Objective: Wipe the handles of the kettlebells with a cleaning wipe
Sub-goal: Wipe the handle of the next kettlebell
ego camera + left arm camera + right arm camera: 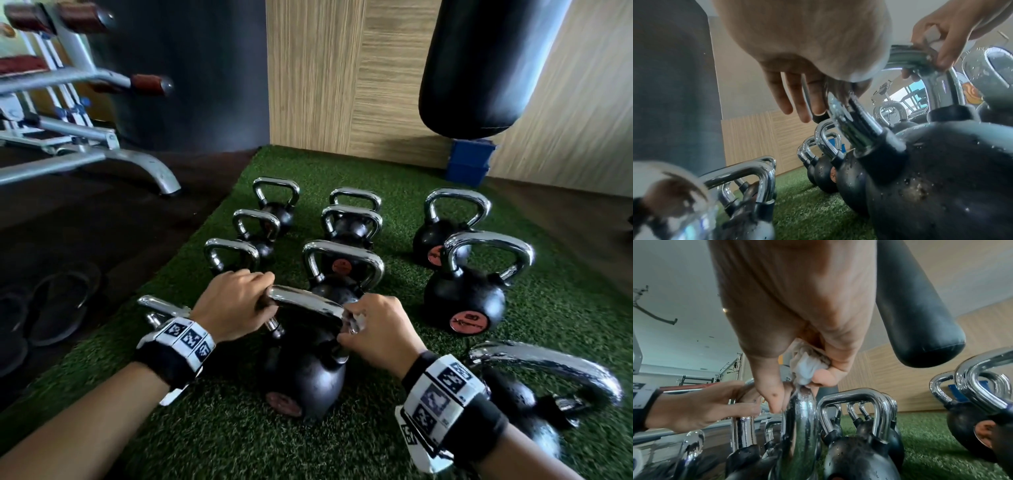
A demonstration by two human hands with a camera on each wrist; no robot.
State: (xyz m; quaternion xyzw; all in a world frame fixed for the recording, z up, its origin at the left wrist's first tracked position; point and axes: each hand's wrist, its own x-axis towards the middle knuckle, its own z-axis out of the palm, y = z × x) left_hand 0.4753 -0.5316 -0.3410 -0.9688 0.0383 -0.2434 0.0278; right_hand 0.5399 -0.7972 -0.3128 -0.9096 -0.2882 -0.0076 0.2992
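Note:
A black kettlebell (pixel 305 377) with a chrome handle (pixel 305 298) stands on the turf right in front of me. My left hand (pixel 253 301) grips the left end of that handle, fingers curled over the bar. My right hand (pixel 356 329) pinches a crumpled white cleaning wipe (pixel 807 368) against the handle's right corner (pixel 803 415). In the head view only a scrap of the wipe (pixel 356 322) shows between the fingers. The left wrist view shows water drops on the handle (pixel 855 123) and on the ball (pixel 941 170).
Several more chrome-handled kettlebells stand in rows on the green turf (pixel 376 445), one close at right (pixel 534 387) and one just behind my left wrist (pixel 161 306). A weight bench (pixel 85 144) and sandals (pixel 58 308) are at left. A black punching bag (pixel 486 68) hangs above a blue box (pixel 471 161).

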